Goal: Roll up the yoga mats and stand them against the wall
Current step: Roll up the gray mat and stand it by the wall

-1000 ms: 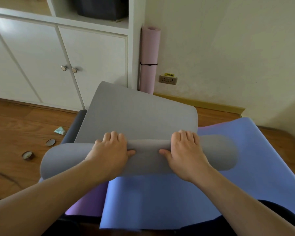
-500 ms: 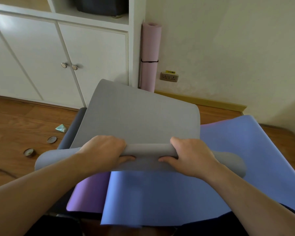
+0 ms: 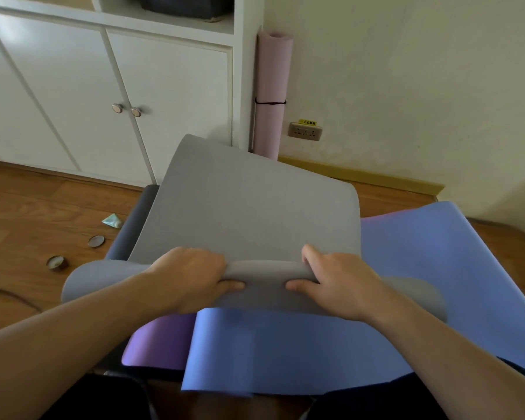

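Observation:
A grey yoga mat (image 3: pixel 249 207) lies in front of me, its near end folded into a loose roll (image 3: pixel 264 283). My left hand (image 3: pixel 194 277) and my right hand (image 3: pixel 343 283) both grip that roll, fingers curled over its top and thumbs underneath. Beneath the grey mat lies a blue mat (image 3: pixel 422 283), and under that a purple mat (image 3: pixel 161 341) shows at the lower left. A rolled pink mat (image 3: pixel 272 95), tied with a black band, stands upright against the wall beside the cabinet.
White cabinet (image 3: pixel 103 95) with two door knobs stands at the back left. On the wooden floor (image 3: pixel 28 213) lie two small round tins (image 3: pixel 96 241), a teal wrapper (image 3: pixel 112 220) and a cable at the far left. A wall socket (image 3: pixel 305 132) sits beside the pink mat.
My fingers went from lying flat on top of the grey roll to curling over it, and the roll has tightened and turned forward slightly.

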Tool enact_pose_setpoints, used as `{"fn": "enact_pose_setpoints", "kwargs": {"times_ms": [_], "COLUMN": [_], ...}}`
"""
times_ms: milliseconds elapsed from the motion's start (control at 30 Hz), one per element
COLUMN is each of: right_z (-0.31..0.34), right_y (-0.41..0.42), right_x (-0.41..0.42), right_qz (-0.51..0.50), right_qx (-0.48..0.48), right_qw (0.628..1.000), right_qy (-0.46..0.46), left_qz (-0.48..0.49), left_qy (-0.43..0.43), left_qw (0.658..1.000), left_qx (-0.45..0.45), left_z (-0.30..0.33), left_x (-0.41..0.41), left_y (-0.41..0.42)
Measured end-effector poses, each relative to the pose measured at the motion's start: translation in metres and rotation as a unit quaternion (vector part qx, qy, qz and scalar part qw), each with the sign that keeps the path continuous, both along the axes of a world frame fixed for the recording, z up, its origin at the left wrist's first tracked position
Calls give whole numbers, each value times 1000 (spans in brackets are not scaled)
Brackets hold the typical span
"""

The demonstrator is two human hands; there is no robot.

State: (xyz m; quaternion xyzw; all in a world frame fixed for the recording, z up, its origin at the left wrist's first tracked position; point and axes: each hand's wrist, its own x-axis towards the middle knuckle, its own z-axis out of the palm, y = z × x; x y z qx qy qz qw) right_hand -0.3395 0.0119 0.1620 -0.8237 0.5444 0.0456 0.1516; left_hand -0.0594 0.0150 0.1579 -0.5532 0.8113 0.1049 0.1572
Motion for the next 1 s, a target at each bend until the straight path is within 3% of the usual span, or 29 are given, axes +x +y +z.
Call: {"fn": "enact_pose_setpoints", "kwargs": {"times_ms": [100, 300, 367, 500, 567, 767, 900, 1000], "right_z": [5, 3, 3, -4, -6, -7, 1, 1], "right_y": [0, -2, -3, 3, 4, 2, 4, 1], "right_x": [-8, -18, -15, 6, 10, 4, 5, 0], "right_qz": [27, 20, -11, -71, -80, -46, -31, -18], "right_qx": [-5, -25, -35, -99, -103, -105, -93, -60], "right_qw": [997, 997, 998, 993, 991, 992, 993, 998], "right_qy": [-69, -73, -52, 6, 21, 45, 66, 25], "left_qz": [-3, 5, 17, 53, 79, 32, 16, 7], "left_qy": [27, 134, 120, 40, 62, 64, 27, -23], "left_qw": [1000, 990, 992, 989, 985, 990, 993, 993], "left_qx": [13, 35, 20, -131, -138, -117, -117, -117], "left_z": [5, 11, 9, -3, -5, -8, -4, -2], "left_x": [9, 19, 15, -1, -4, 3, 1, -1], "left_y": [-3, -1, -1, 4, 4, 0, 2, 3]}}
